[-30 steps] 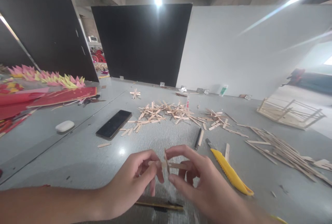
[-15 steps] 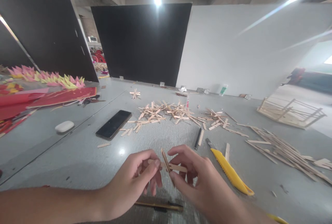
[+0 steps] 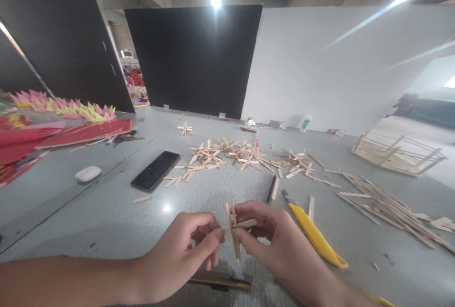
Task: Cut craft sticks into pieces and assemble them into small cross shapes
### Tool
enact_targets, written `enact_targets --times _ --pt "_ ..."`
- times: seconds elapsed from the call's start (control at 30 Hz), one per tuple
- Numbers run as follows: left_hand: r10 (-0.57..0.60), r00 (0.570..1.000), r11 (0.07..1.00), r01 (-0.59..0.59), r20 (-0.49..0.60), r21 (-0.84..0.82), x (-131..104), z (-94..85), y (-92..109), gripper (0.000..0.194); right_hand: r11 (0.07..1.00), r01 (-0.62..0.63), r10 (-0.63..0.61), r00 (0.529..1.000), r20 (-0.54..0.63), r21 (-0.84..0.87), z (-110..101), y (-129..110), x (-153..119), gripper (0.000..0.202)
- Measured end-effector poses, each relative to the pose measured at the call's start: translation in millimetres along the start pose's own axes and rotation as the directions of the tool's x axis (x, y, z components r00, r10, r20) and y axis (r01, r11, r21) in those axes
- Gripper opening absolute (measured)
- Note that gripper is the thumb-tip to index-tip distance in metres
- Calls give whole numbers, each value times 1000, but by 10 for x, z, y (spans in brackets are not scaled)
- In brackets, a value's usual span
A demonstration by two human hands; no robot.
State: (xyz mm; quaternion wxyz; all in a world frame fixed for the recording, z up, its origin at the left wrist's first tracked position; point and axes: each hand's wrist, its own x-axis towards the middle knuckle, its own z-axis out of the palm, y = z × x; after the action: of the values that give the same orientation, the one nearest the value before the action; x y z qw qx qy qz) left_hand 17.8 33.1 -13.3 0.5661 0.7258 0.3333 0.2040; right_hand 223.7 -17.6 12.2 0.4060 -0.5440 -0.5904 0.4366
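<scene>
Between my two hands hangs a small crossed piece of wooden sticks (image 3: 233, 231), its upright sticks standing roughly vertical. My left hand (image 3: 194, 245) pinches the left end of a crosswise stick between thumb and fingertips. On the other side, my right hand (image 3: 272, 236) grips the piece with thumb and index finger near the crossing, the other fingers curled behind a stick. Below both hands a thin brown stick with a dark part (image 3: 227, 284) lies on the grey table (image 3: 117, 231). A yellow cutter (image 3: 318, 236) rests just right of my right hand.
Loose wooden sticks (image 3: 245, 155) are heaped mid-table, with longer strips (image 3: 394, 207) at right. A black phone (image 3: 155, 171), a white case (image 3: 88, 174) and a dark pen (image 3: 271, 189) lie around. A stick frame (image 3: 398, 155) stands far right; upright boards (image 3: 192, 60) close off the back.
The crossed piece has turned in my fingers, so two upright sticks now show side by side. My left fingertips have shifted slightly right toward the crossing.
</scene>
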Motion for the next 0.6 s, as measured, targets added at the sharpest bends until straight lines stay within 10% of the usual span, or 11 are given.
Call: enact_targets --times 0.3,0.6 --pt "-3 999 999 4 -33 31 0 -2 -12 38 1000 -19 18 999 27 24 -76 27 29 7" --pt "-4 995 998 -2 -96 -63 -12 -9 7 40 1000 11 -15 982 -187 -22 -320 20 116 13"
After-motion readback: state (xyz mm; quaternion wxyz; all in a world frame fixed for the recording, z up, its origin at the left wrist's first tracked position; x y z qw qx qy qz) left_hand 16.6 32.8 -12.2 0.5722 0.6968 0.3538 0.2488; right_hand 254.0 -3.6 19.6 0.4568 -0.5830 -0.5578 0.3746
